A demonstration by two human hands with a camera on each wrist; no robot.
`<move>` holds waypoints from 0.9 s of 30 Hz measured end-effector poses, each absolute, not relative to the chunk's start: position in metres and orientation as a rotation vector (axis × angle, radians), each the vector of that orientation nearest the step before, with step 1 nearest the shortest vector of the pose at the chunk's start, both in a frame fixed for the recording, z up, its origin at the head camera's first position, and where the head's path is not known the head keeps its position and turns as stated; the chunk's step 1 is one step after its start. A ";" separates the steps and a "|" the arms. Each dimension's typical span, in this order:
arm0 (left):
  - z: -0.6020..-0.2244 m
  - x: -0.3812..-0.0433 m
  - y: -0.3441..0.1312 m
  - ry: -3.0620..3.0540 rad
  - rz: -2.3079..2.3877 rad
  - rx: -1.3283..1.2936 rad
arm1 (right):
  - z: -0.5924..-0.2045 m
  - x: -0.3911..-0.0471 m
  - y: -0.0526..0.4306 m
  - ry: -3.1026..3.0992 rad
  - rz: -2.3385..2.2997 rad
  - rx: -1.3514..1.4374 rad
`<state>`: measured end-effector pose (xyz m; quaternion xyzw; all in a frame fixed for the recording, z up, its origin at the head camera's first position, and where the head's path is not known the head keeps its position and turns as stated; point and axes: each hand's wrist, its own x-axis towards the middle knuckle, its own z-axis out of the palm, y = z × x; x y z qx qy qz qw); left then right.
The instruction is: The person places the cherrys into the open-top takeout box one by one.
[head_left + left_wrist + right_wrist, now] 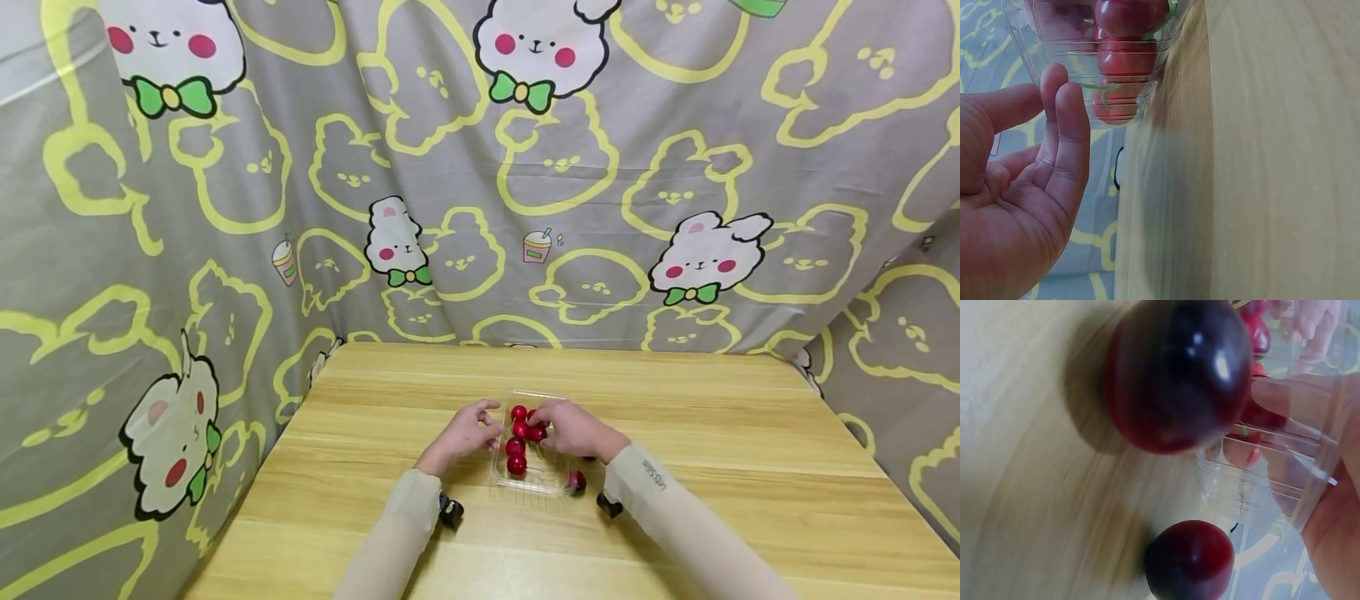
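Observation:
A clear plastic box [534, 489] holds several shiny red cherries [516, 465], lined up mostly along its left side. My right hand [576, 429] reaches over the box's right side, fingers bent down inside. Its thumb and fingers hold a dark red cherry [1261, 415], partly hidden behind the plastic wall. Loosely bent, the fingers of my left hand [468, 432] are right at the box's left wall, with no cherry among them. In the left wrist view, green stems [1107, 85] show through the plastic beside those fingertips.
Outside the box, one loose cherry [576, 482] lies by its near right corner, and another [1190, 559] lies farther along the right side. The wooden table [420, 375] backs onto a patterned curtain [450, 183]. Black wrist cameras [451, 510] sit below both hands.

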<state>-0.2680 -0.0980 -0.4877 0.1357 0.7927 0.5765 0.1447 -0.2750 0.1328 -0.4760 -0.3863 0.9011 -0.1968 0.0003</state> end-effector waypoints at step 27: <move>-0.485 -0.267 -0.098 2.283 1.656 0.406 | -0.479 -0.278 0.128 2.859 -0.470 -1.196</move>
